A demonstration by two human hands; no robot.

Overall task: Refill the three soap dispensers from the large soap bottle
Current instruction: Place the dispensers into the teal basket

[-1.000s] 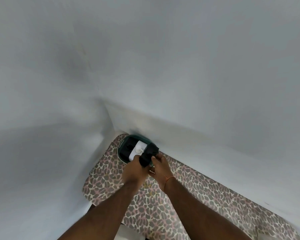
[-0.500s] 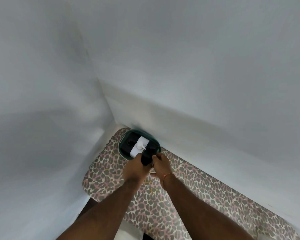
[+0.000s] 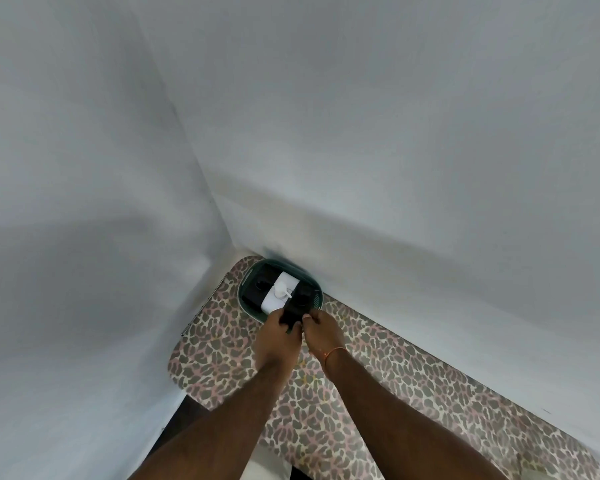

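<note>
1. Standing in the bench's [image 3: 222,358] far left corner, a dark green tub [image 3: 248,304] is set against the white wall.
2. A black dispenser [image 3: 257,291], a white pump dispenser [image 3: 279,292] and a second black dispenser [image 3: 303,296] are held side by side inside the tub.
3. The near end of the second black dispenser is gripped by the left hand [image 3: 278,336] and the right hand [image 3: 323,332] together, at the tub's near rim.
4. An orange thread [image 3: 333,353] is worn on the right wrist.
</note>
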